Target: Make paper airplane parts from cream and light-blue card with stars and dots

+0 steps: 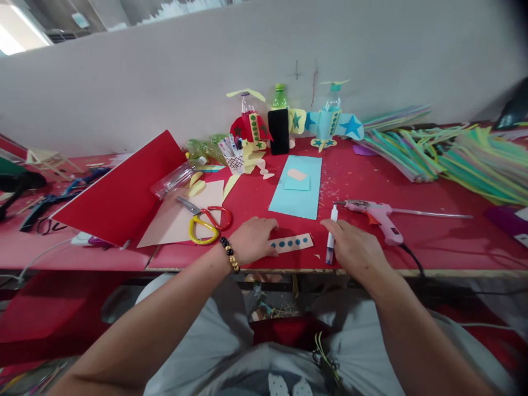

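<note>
My left hand (254,240) is closed on the left end of a pale paper strip (292,245) with a row of blue dots. The strip lies near the table's front edge. Upright between the fingers of my right hand (358,247) is a white marker (331,236), its dark end toward the tabletop. Beyond both hands lies a light blue sheet (301,206), with a smaller blue piece (297,183) and a pink cutout (297,174) on top. Scissors (206,217) with red and yellow handles rest open left of my left hand.
A pink glue gun (381,216) lies right of my right hand, its cord over the front edge. Bottle planes (329,121), a phone (279,132) and a pen cup (235,161) stand at the back. Pipe cleaners (474,159) cover the right; a red board (119,190) leans left.
</note>
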The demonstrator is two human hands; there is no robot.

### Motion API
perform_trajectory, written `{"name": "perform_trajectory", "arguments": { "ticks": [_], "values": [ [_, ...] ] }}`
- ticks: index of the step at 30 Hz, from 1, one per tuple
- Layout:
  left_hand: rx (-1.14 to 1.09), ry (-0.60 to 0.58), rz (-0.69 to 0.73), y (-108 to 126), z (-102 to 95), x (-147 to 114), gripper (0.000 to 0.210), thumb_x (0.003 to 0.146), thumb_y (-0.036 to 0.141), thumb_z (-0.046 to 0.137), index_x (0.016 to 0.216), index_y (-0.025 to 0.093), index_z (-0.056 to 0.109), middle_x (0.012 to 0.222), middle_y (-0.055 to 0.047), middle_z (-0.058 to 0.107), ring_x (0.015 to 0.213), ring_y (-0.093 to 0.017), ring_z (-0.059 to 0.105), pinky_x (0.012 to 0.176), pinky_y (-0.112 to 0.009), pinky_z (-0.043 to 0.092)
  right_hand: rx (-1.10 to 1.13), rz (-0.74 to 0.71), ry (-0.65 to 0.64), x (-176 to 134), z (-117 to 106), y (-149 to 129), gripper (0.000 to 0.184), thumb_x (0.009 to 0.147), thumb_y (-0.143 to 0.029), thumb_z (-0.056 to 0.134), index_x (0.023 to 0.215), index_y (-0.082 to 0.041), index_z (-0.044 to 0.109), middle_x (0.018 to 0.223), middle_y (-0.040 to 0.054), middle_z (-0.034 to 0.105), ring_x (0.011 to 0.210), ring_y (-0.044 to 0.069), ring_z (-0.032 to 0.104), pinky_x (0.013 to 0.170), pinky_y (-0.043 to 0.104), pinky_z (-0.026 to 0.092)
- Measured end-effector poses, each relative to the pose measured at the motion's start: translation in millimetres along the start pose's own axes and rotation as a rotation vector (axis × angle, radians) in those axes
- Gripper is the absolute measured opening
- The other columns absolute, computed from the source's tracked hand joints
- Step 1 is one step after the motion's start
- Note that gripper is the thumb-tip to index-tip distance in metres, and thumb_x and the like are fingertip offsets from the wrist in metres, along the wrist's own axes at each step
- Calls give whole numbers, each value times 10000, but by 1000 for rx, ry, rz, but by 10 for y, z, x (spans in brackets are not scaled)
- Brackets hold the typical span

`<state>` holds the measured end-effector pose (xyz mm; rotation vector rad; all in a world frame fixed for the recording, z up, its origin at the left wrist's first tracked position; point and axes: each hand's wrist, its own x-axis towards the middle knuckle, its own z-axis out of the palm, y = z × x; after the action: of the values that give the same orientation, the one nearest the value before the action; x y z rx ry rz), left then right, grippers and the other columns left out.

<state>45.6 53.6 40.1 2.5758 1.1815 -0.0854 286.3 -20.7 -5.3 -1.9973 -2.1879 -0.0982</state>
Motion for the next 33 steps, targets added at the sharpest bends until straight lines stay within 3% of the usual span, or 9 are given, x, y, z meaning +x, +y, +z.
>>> {"name": "perform_trajectory", "arguments": {
  "ticks": [3,7,13,17,21,25,29,33],
  "values": [
    [-30,-4,-3,-19,11,28,349,685,423,713,906,182,593,890,-39,639,800,-204,578,608,-267,375,-30,-16,4,0,17,2,406,878,-94,372,1228,-224,531,985,96,644,835,220,619,591,287,356],
    [-36,3,22,-18,17,18,258,701,396,696,811,184,599,860,-37,626,780,-190,562,598,-263,360,-85,-46,5,-11,48,29,473,862,-78,387,1296,-223,502,947,88,628,796,213,619,579,289,357],
    [-58,29,11,21,53,-35,278,725,324,645,955,182,579,922,-39,650,777,-179,583,602,-260,382,-20,-55,80,-27,63,37,456,873,-88,382,1286,-225,519,916,76,613,835,218,613,610,297,410],
    [-57,32,14,26,75,-27,214,728,293,618,913,186,607,907,-50,657,798,-195,593,633,-271,402,88,-57,166,-16,14,-101,384,900,-154,401,1252,-187,551,996,100,611,938,237,584,713,316,459],
    [-29,53,60,42,86,-10,161,704,243,620,852,179,616,913,-67,651,862,-220,587,686,-283,418,229,-190,174,21,0,-248,341,908,-230,447,1198,-129,595,1084,127,606,1020,259,528,862,361,451],
    [-30,78,103,58,114,-34,130,731,181,543,855,184,582,825,-46,651,795,-211,592,643,-283,410,315,-309,147,58,10,-304,331,915,-268,464,1187,-136,598,1121,116,635,1017,259,508,932,425,415],
    [-197,68,135,39,115,-75,271,728,108,518,983,196,536,803,-6,645,712,-161,592,587,-240,400,395,-380,43,80,-12,-329,327,918,-270,462,1198,-149,580,1132,110,650,976,247,517,890,425,425],
    [-486,45,196,-59,33,-80,383,703,89,582,1067,184,515,772,19,615,690,-121,574,609,-214,406,491,-377,27,100,-78,-371,298,898,-249,486,1141,-131,612,1036,130,665,945,248,531,842,410,432]
  ]
}}
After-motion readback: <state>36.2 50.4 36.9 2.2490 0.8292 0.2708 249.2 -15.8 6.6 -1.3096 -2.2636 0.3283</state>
